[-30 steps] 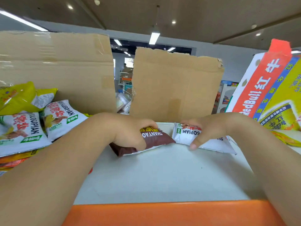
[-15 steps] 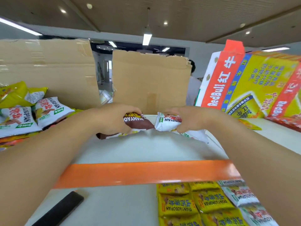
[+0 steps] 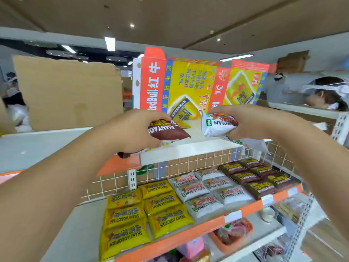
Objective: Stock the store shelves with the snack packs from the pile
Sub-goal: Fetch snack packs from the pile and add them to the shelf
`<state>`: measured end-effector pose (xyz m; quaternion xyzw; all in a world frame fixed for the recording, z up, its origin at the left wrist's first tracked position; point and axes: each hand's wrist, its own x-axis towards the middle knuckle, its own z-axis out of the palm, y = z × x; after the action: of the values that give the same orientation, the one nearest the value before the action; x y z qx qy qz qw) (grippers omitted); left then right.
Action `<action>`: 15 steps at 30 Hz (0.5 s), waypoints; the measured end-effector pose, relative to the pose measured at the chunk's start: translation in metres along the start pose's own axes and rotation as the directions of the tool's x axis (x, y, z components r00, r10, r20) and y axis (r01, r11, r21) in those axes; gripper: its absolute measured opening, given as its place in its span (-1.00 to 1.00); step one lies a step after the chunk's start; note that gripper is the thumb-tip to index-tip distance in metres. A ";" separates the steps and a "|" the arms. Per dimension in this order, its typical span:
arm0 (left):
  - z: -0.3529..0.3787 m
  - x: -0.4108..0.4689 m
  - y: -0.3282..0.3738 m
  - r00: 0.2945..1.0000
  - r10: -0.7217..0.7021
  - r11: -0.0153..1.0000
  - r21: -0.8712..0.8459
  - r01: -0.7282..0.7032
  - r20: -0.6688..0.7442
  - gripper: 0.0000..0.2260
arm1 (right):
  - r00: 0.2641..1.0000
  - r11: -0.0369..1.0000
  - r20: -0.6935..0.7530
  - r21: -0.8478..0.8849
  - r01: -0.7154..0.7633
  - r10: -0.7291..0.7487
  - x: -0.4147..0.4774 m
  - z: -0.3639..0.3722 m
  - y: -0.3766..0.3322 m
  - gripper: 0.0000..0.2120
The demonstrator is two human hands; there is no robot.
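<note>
Change from half a second ago: both packs sat low over the top shelf (image 3: 188, 150), nearly touching. Now they're lifted clear of it and further apart. The view has also swung, so the pile on the left is gone and the lower shelf (image 3: 205, 226) shows in full.

Writing: the brown pack (image 3: 168, 130) reads "SHANYAO" upside down and the white pack (image 3: 217, 125) reads "OPIAN". Behind them a flattened Red Bull carton (image 3: 188, 86) stands on the top shelf, with "RedBull" running sideways plus Chinese text. Lower shelf rows say SHANYAOBOPIAN: yellow packs (image 3: 143, 210) left, white packs (image 3: 205, 190) middle, brown packs (image 3: 253, 176) right.

Left hand (image 3: 132, 129) is curled round the brown pack, fingers over its top edge. Right hand (image 3: 251, 121) grips the white pack the same way. More white wrapper hangs under it, can't tell if that's a second pack. Both packs are in the air above the top shelf's near edge.
</note>
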<state>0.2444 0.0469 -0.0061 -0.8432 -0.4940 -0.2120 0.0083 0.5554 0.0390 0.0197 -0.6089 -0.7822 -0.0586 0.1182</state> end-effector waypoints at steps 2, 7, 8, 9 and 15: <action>0.025 0.013 0.036 0.998 0.050 0.999 -0.018 -0.050 0.026 -0.41 | 0.998 0.997 0.012 -0.028 -0.069 0.069 -0.030 0.000 0.038 -0.22; 0.096 0.040 0.106 0.983 0.149 0.986 -0.091 -0.139 0.103 -0.38 | 0.980 0.984 0.087 -0.037 -0.176 0.178 -0.080 0.014 0.107 -0.24; 0.111 0.043 0.114 0.980 0.161 0.983 -0.105 -0.148 0.120 -0.38 | 0.975 0.981 0.108 -0.041 -0.192 0.195 -0.083 0.021 0.118 -0.24; 0.125 0.046 0.119 0.975 0.177 0.981 -0.109 -0.163 0.136 -0.38 | 0.969 0.978 0.131 -0.028 -0.206 0.208 -0.085 0.030 0.129 -0.24; 0.200 0.060 0.104 0.958 0.174 0.984 -0.078 -0.160 0.228 -0.35 | 0.944 0.973 0.252 0.033 -0.228 0.212 -0.071 0.101 0.173 -0.21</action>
<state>0.4262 0.0879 -0.1458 -0.9008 -0.4121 -0.1243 -0.0569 0.7273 0.0396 -0.1048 -0.6911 -0.7193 0.0556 0.0446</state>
